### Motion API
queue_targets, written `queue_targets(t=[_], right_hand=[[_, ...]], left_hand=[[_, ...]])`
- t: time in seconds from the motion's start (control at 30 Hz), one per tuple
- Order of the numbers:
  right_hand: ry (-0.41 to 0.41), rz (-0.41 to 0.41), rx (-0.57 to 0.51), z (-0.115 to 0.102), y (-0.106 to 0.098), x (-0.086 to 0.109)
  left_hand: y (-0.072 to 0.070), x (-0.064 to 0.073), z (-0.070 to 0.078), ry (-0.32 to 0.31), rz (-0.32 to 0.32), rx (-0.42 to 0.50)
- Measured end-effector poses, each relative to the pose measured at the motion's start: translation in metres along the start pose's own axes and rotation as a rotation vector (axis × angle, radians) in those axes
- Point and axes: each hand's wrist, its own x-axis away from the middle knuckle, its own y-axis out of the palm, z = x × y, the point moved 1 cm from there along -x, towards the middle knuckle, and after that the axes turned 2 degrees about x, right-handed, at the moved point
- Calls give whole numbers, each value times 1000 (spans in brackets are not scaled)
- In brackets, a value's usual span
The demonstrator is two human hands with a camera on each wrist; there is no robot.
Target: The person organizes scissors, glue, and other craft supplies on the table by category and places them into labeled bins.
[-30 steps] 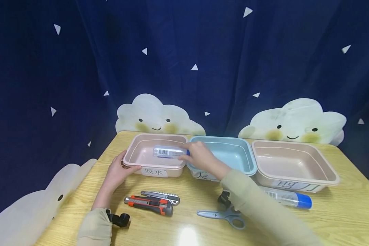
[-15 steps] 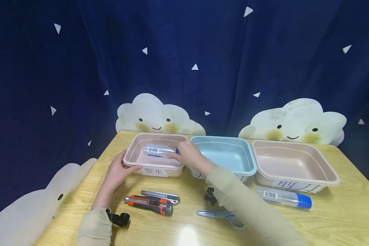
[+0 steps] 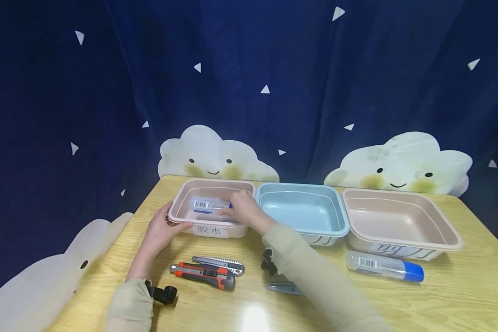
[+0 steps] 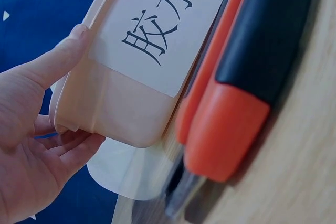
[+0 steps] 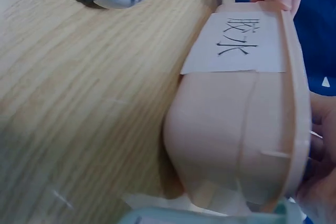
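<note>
In the head view, a clear glue bottle [image 3: 206, 205] with a barcode label lies low inside the left pink plastic bin [image 3: 182, 216]. My right hand [image 3: 249, 210] pinches its blue-cap end, reaching in over the bin's right side. My left hand [image 3: 159, 233] grips the bin's left front corner, thumb on the front rim and fingers around the side. The left wrist view shows this thumb and the curled fingers on the bin wall [image 4: 118, 108]. In the right wrist view the right fingers [image 5: 321, 153] are partly hidden behind the bin's rim.
A blue bin [image 3: 303, 210] and another pink bin [image 3: 398, 219] stand in a row to the right. In front lie a second glue bottle [image 3: 383, 267], an orange-black utility knife [image 3: 203, 275], a grey utility knife [image 3: 222, 264], and scissors [image 3: 284, 288] partly covered by the right sleeve.
My right hand has moved left and down into the left bin with the glue bottle. The right forearm now covers more of the scissors. My left hand has stayed on the bin.
</note>
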Motion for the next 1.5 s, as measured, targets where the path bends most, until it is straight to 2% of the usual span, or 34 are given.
queue_targets(t=[0.23, 0.4, 0.53, 0.77, 1.0, 1.3, 1.5], right_hand=[[46, -69, -3, 4, 12, -2], [59, -82, 7, 2, 13, -5], [97, -125, 12, 0, 13, -6], [124, -160, 22, 0, 16, -7], [175, -212, -14, -1, 16, -11], [231, -221, 1, -3, 18, -14], [250, -215, 10, -4, 19, -14]], left_hand=[[2, 0, 1, -25, -8, 1], [1, 0, 1, -12, 2, -2], [1, 1, 1, -2, -3, -1], [1, 2, 1, -9, -8, 7], [0, 2, 2, -21, -8, 7], [1, 2, 0, 1, -2, 18], [1, 2, 1, -9, -7, 25]])
